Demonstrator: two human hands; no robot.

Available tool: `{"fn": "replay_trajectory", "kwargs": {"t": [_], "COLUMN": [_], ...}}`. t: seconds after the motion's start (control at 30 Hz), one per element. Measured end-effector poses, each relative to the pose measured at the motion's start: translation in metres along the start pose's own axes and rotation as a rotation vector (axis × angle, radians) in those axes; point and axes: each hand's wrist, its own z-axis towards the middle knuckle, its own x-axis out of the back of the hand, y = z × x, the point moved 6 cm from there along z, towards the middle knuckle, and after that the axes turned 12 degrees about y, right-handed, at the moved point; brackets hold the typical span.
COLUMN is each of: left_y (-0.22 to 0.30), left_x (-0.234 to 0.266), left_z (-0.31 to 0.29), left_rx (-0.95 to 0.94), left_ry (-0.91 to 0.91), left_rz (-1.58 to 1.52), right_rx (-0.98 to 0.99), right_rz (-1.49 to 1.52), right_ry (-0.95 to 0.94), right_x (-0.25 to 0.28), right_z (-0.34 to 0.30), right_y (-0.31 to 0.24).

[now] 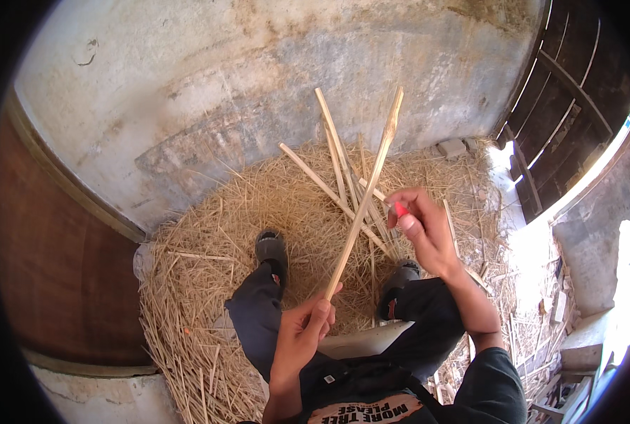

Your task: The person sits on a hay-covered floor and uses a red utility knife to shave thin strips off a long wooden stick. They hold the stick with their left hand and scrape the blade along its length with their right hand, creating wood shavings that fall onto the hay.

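My left hand (305, 332) is closed around the lower end of a long, pale split stick (363, 212), which looks like bamboo or wood and slants up and away to the right. To the right of the stick, my right hand (428, 230) grips a small red-handled tool (400, 209) between thumb and fingers. What looks like a thin blade shows at its left, but the fingers hide most of the tool. Behind the held stick, several more pale sticks (315, 177) lean crossed over one another, their lower ends near my right shoe (397, 283).
Straw-like shavings (209, 283) cover the floor around my left shoe (271, 247). A stained plaster wall (209, 92) rises ahead, with grey block pieces (452, 148) at its foot. A brown door panel (67, 261) stands at left, a dark slatted wooden door (562, 92) at right.
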Motion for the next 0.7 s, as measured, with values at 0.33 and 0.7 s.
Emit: {"fn": "replay_trajectory", "kwargs": {"t": [0.33,0.7], "left_y": [0.016,0.019], "left_x": [-0.004,-0.004], "left_z": [0.002,0.004], "left_rx": [-0.173,-0.3], "left_ry": [0.155,0.21], "left_rz": [0.089,0.213], "right_rx": [0.585,0.637], "right_rz": [-0.333,-0.376], "right_ry": [-0.145,-0.111], "right_x": [-0.039,-0.051], "right_z": [-0.033,-0.046], "right_y": [-0.041,-0.04]}}
